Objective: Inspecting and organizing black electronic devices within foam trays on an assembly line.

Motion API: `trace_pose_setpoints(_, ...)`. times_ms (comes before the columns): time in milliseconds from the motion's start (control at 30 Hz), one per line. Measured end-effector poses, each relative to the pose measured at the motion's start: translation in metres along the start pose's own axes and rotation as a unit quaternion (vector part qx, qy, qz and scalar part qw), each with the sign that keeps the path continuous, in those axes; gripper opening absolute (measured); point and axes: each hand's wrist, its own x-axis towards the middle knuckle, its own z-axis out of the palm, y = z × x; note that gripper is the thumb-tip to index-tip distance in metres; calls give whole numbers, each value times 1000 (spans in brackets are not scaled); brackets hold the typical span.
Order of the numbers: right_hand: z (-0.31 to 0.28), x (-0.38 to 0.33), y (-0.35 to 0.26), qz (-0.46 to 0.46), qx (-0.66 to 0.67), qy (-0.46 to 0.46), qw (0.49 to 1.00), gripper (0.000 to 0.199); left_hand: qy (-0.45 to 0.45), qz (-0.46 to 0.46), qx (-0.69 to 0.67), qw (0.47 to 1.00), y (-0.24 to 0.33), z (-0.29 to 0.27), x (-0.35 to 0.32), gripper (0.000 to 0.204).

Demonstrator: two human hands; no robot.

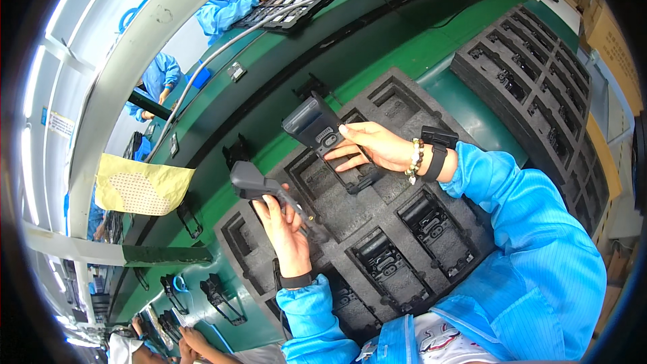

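Observation:
My left hand (283,232) grips a black handheld device (253,180) by its narrow lower part, its thicker head pointing up and left. My right hand (374,148) pinches the edge of a second black handheld device (313,125), thumb on top and fingers spread beneath it. Both devices are raised over the far-left part of a dark grey foam tray (337,219) with cut-out compartments. In the tray's near compartments lie several similar black devices (431,226). A black narrow part (364,180) shows just below my right fingers; whether it belongs to the held device I cannot tell.
Stacked foam trays (499,104) of black parts stand at the right. Beyond my tray runs a green conveyor (226,219) carrying black frames (219,296). A grey post (145,34) with a yellow sheet (141,185) rises at left. Co-workers in blue sleeves (226,13) work across the line.

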Motion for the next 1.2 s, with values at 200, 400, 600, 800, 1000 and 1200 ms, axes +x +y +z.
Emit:
trace_pose_setpoints(200, 7, 0, 2, 9, 10, -3, 1000, 38, 40, 79, 12, 996, -2, 4, 0, 35)
trace_pose_setpoints(400, 6, -2, 2, 14, 3, -30, 999, 41, 21, 83, 52, 995, -9, 2, 1, 16)
trace_pose_setpoints(600, 6, -3, 2, 10, 15, -31, 999, 41, 5, 66, 59, 996, -16, -2, 2, 15)
trace_pose_setpoints(800, 7, -2, -2, 15, 91, -54, 994, 41, 27, 52, 50, 997, -16, 1, 0, 21)
trace_pose_setpoints(1000, -18, 2, -2, 55, 240, -71, 967, 46, -103, -39, -145, 983, -13, 5, -1, 50)
trace_pose_setpoints(1200, -5, 3, -1, 133, 152, -91, 975, 56, -140, -89, -225, 960, -13, -7, 2, 56)
